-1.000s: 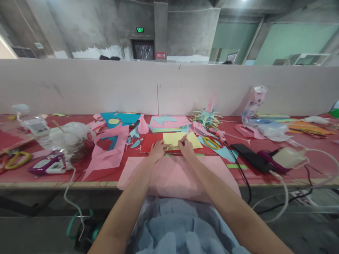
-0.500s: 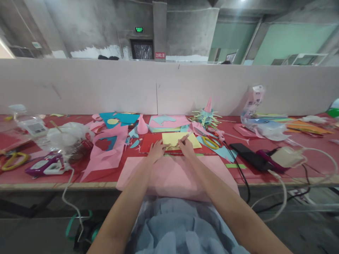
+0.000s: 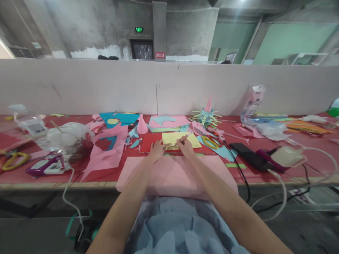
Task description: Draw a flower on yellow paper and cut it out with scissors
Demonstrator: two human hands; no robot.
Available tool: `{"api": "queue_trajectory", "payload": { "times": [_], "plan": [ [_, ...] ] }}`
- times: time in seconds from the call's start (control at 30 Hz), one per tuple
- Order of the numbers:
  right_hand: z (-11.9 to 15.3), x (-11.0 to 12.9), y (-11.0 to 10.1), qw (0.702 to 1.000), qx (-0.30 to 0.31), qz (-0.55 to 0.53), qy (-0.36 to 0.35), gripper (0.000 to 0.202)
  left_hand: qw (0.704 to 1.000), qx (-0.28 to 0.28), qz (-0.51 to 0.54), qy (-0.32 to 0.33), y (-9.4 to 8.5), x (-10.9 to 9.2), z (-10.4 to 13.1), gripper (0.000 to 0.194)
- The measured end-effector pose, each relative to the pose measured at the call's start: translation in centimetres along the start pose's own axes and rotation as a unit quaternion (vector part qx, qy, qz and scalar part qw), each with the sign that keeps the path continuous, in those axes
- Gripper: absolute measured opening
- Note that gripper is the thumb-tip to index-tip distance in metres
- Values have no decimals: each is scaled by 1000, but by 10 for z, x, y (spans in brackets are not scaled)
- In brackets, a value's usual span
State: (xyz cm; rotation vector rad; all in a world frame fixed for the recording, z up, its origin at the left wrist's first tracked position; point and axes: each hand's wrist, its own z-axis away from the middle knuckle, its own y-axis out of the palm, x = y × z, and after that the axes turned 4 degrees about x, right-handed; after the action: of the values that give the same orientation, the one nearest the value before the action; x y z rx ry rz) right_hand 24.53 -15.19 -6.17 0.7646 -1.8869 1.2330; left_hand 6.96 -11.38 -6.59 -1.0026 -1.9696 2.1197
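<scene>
A yellow paper sheet (image 3: 195, 141) lies on a red sheet or board (image 3: 147, 141) in front of me. My left hand (image 3: 156, 151) rests open at its lower left, fingers apart, with the thumb side touching the paper's edge. My right hand (image 3: 186, 146) is closed round a pale pen (image 3: 188, 134), slanted over the yellow paper; its tip is too small to make out. Something small and yellowish between the hands cannot be told clearly. Under my forearms a large pink sheet (image 3: 174, 176) reaches over the table edge.
Yellow-handled scissors (image 3: 210, 142), a pink paper cone (image 3: 142, 125) and a fringed paper piece (image 3: 207, 114) stand or lie nearby. Cut pink paper (image 3: 112, 155) and a purple-white device (image 3: 46, 165) are at left. A black phone (image 3: 247, 155) and cables lie right.
Both hands stay in nearly the same place. The pen in my right hand has shifted very slightly over the yellow paper.
</scene>
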Motion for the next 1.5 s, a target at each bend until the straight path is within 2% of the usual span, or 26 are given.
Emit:
{"api": "queue_trajectory", "payload": {
  "times": [0.2, 0.4, 0.7, 1.0, 1.13, 1.27, 1.5],
  "plan": [
    [2, 1, 1, 1000, 10, 4, -3, 32, 1000, 20, -5, -3, 2, -2, 0, 43],
    [-2, -4, 5, 999, -7, 40, -22, 29, 999, 30, -11, -3, -1, -3, 0, 44],
    [-5, -9, 7, 998, -34, 45, -14, 21, 999, 34, -17, -3, -4, -5, 2, 45],
    [-4, -8, 6, 998, -47, 32, 8, 16, 999, 35, -17, 4, 0, 1, -1, 44],
    [-6, -11, 5, 998, -54, -7, 18, 15, 999, 35, -14, 5, 0, 0, 0, 45],
    [-6, -11, 3, 997, -46, -53, 29, 20, 999, 33, -9, 5, -2, -1, 2, 43],
    [-2, -6, 1, 1000, -16, -11, -7, 27, 999, 40, -17, 2, -4, -4, 3, 44]
  ]
}}
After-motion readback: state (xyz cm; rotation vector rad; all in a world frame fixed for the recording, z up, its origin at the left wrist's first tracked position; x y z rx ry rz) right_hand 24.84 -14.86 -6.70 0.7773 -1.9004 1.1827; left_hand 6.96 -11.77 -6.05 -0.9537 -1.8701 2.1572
